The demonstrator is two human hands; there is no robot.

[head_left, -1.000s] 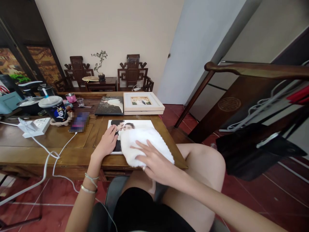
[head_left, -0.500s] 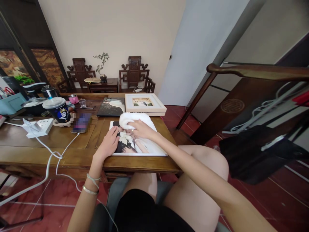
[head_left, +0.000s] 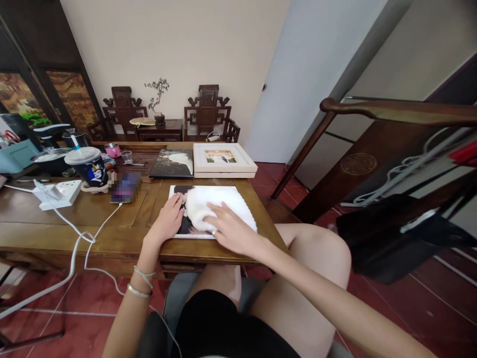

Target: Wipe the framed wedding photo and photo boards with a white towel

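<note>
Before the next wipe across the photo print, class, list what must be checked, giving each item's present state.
1. Left hand braces the photo print at its left edge: ok.
2. Right hand rests flat on the white cloth: ok.
3. Cloth lies wholly on the print: ok.
4. Print lies flat on the wooden table: ok.
5. Framed picture stands clear beyond the print: ok.
6. Drink cup out of the cloth's path: ok.
7. Cloth clean underneath: cannot tell.

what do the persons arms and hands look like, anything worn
Both arms are bare, with no sleeves in view. The left hand has two thin bracelets at the wrist, one pale and cord-like, one silvery. The right hand wears a thin ring on one of its fingers. No gloves.
</note>
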